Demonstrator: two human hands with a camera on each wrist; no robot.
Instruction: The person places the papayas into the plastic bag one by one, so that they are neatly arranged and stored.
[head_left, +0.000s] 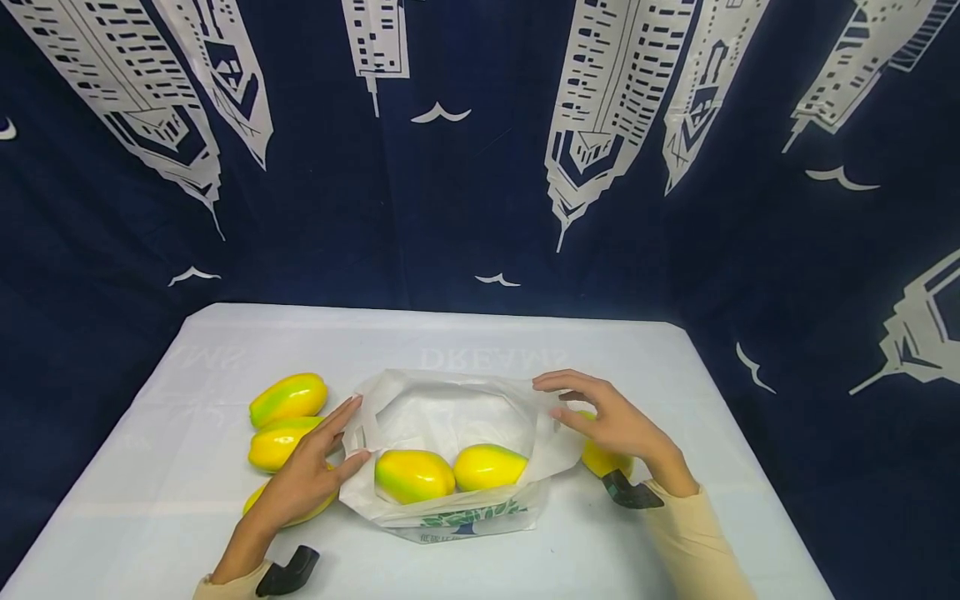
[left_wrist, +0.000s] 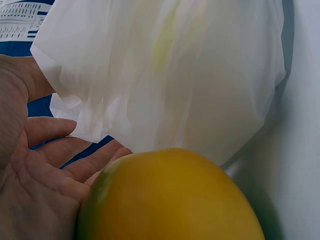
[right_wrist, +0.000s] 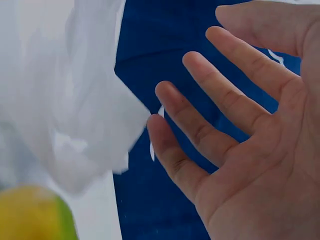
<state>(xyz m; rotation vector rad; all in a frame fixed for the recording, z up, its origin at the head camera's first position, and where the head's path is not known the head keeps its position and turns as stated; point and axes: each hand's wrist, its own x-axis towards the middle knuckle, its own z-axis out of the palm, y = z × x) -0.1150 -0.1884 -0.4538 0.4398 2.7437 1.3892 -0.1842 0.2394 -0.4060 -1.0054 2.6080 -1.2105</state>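
Observation:
A white plastic bag (head_left: 558,446) with green print lies mouth-up at the middle of the table. Inside it rest two yellow-green mangoes, a left mango (head_left: 415,477) and a right mango (head_left: 490,467). My left hand (head_left: 300,487) is at the bag's left rim, fingers extended; in the left wrist view a mango (left_wrist: 175,200) sits close under the palm. At the other side, my right hand (head_left: 622,429) is spread by the bag's right rim. The right wrist view shows its fingers (right_wrist: 230,100) apart and holding nothing. Another mango (head_left: 603,460) is partly hidden beneath that hand.
Left of the bag lie a far mango (head_left: 288,398), a middle mango (head_left: 279,443) and a near mango (head_left: 311,510), the last partly covered by the left forearm and hand. A white cloth covers the table (head_left: 150,500). Behind hangs a dark blue patterned curtain (head_left: 465,200).

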